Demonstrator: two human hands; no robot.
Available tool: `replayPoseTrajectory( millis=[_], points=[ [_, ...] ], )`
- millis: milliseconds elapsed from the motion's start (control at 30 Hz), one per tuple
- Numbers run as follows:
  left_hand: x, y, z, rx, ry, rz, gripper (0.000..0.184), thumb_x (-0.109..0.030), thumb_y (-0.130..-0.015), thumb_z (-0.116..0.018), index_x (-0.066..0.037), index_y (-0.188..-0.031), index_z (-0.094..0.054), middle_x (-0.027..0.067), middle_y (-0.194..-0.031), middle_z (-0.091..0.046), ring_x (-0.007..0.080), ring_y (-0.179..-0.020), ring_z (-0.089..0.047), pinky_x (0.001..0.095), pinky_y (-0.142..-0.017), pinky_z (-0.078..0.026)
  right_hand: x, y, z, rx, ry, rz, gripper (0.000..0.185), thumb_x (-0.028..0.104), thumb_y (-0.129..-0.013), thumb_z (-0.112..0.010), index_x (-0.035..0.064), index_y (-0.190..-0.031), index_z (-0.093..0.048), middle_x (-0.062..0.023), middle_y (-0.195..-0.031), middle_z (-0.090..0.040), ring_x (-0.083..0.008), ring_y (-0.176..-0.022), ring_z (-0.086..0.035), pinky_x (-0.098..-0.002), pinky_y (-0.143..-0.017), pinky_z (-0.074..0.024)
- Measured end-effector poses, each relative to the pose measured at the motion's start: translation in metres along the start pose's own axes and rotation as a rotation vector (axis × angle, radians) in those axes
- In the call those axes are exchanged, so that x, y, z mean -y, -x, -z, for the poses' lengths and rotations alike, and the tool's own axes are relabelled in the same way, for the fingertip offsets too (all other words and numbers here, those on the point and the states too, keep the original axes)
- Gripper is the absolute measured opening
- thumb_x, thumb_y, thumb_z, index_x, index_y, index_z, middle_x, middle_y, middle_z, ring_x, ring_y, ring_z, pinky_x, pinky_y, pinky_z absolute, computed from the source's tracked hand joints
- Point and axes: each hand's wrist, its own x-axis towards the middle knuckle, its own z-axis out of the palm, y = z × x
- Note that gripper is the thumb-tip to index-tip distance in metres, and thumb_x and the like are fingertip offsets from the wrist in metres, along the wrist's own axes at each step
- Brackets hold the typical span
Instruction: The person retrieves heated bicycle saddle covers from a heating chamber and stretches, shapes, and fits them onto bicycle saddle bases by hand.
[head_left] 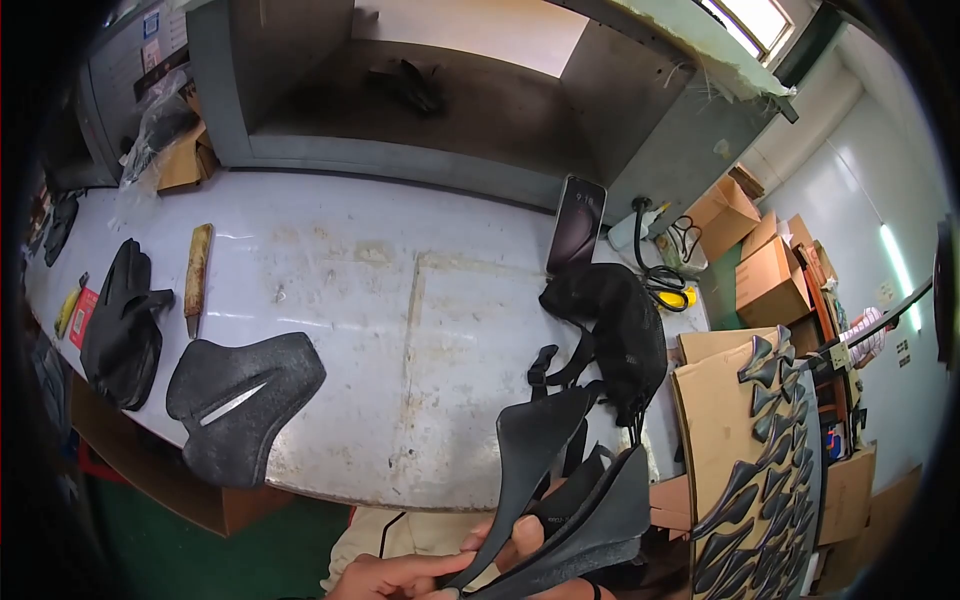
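Your left hand (395, 578) is pinching the narrow end of the saddle (605, 515) — index finger laid along it, just past the near edge of the table (345, 285). Your right hand (525, 537) is curling its fingers around an inner edge of the same black saddle; much of that hand is hiding behind it, but the fingers that are showing are closing on it. The saddle is spreading two long lobes upward, their wide ends reaching over the table's near right part; whether they are forming one piece or two, I cannot tell.

Right behind it, on the table's right side, a black bag (625, 335) is lying with its straps loose, and a phone (577, 225) is standing tilted beyond. Scissors (687, 238) and a bottle (630, 232) are sitting by the table's far right corner.

At the table's left end, a slotted pad (245, 395) is lying near the edge — a wood-handled tool (198, 275) is pointing toward it, and a black bundle (122, 330) is resting farther left. Beyond the table's right edge, a cardboard sheet (705, 390) is holding many small black pieces (735, 500).
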Motion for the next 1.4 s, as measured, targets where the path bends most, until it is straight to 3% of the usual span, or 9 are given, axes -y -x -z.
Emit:
replayPoseTrajectory(
  millis=[33, 100, 133, 233, 333, 600, 1133, 1367, 1400],
  points=[
    [0.003, -0.002, 0.004, 0.0, -0.003, -0.003, 0.034, -0.01, -0.095, -0.059, 0.002, -0.127, -0.058, -0.0035, -0.058, -0.053, 0.0018, -0.047, -0.046, 0.0176, -0.045, -0.036, 0.001, 0.0, 0.0, -0.003, -0.001, 0.006, 0.022, -0.001, -0.08, -0.073, 0.0002, -0.098, -0.06, -0.0209, -0.112, -0.058, -0.032, -0.1, -0.062, -0.038, -0.078, -0.055],
    [0.02, -0.011, 0.02, -0.043, -0.22, -0.446, 0.036, -0.016, -0.094, -0.062, 0.003, -0.123, -0.059, -0.0037, -0.06, -0.051, 0.0026, -0.05, -0.045, 0.0183, -0.048, -0.036, 0.001, -0.002, -0.002, -0.003, -0.006, 0.015, 0.021, 0.0, -0.081, -0.073, 0.0003, -0.098, -0.061, -0.0206, -0.111, -0.058, -0.0316, -0.099, -0.062, -0.0377, -0.078, -0.0548],
    [0.026, -0.016, 0.02, -0.201, -0.035, -0.342, 0.051, -0.021, -0.093, -0.064, 0.002, -0.135, -0.047, -0.0004, -0.07, -0.057, 0.0038, -0.054, -0.048, 0.0204, -0.051, -0.039, 0.0, -0.002, -0.003, -0.001, -0.011, 0.015, 0.02, 0.0, -0.081, -0.073, 0.0003, -0.097, -0.061, -0.0205, -0.111, -0.058, -0.0313, -0.099, -0.062, -0.0375, -0.078, -0.0547],
    [-0.003, -0.033, -0.002, -0.16, 0.552, -0.255, 0.075, -0.015, -0.095, -0.058, -0.007, -0.151, -0.009, 0.012, -0.106, -0.065, 0.007, -0.068, -0.056, 0.0243, -0.06, -0.049, -0.011, -0.007, -0.011, 0.028, -0.037, -0.01, 0.019, 0.002, -0.081, -0.072, 0.0004, -0.096, -0.061, -0.0201, -0.109, -0.058, -0.0306, -0.098, -0.062, -0.037, -0.078, -0.0544],
    [0.005, -0.037, -0.009, -0.216, 0.431, -0.41, 0.073, -0.007, -0.096, -0.054, -0.008, -0.152, -0.007, 0.0157, -0.133, -0.049, 0.0171, -0.103, -0.061, 0.0297, -0.085, -0.052, -0.017, -0.014, -0.022, 0.063, -0.058, -0.026, 0.018, 0.003, -0.082, -0.072, 0.0004, -0.095, -0.062, -0.0196, -0.107, -0.059, -0.0299, -0.097, -0.063, -0.0365, -0.078, -0.0541],
    [0.017, -0.04, -0.015, -0.295, 0.363, -0.384, 0.063, -0.012, -0.097, -0.051, -0.003, -0.148, -0.015, 0.0155, -0.135, -0.044, 0.0208, -0.12, -0.048, 0.0321, -0.102, -0.037, -0.016, -0.011, -0.032, 0.041, -0.072, -0.004, 0.015, 0.006, -0.083, -0.072, 0.0006, -0.092, -0.063, -0.0185, -0.103, -0.06, -0.028, -0.094, -0.063, -0.0352, -0.078, -0.0533],
    [0.039, -0.047, -0.015, -0.464, 0.006, -0.684, 0.059, -0.008, -0.096, -0.048, 0.0, -0.145, -0.015, 0.0185, -0.128, -0.047, 0.0218, -0.109, -0.054, 0.0331, -0.094, -0.043, 0.0, -0.001, -0.043, -0.046, -0.068, 0.031, 0.014, 0.012, -0.085, -0.071, 0.0009, -0.087, -0.065, -0.0163, -0.094, -0.062, -0.0242, -0.088, -0.064, -0.0325, -0.078, -0.0517],
    [0.008, -0.02, 0.03, -0.036, -0.111, -0.393, 0.057, 0.001, -0.095, -0.05, 0.0, -0.146, -0.022, 0.0135, -0.128, -0.046, 0.017, -0.111, -0.051, 0.0266, -0.092, -0.041, 0.015, -0.002, -0.04, -0.083, -0.082, 0.047, 0.015, 0.015, -0.086, -0.071, 0.001, -0.085, -0.066, -0.0155, -0.09, -0.063, -0.0227, -0.086, -0.065, -0.0314, -0.078, -0.0511],
    [0.009, -0.019, 0.033, 0.011, -0.138, -0.356, 0.057, 0.0, -0.095, -0.05, 0.0, -0.145, -0.024, 0.0127, -0.129, -0.045, 0.0164, -0.111, -0.05, 0.0258, -0.092, -0.041, 0.03, -0.013, -0.023, 0.144, 0.318, 0.191, 0.016, 0.011, -0.08, -0.076, 0.001, -0.086, -0.066, -0.0155, -0.09, -0.063, -0.0247, -0.086, -0.065, -0.0336, -0.078, -0.051]
  ],
)
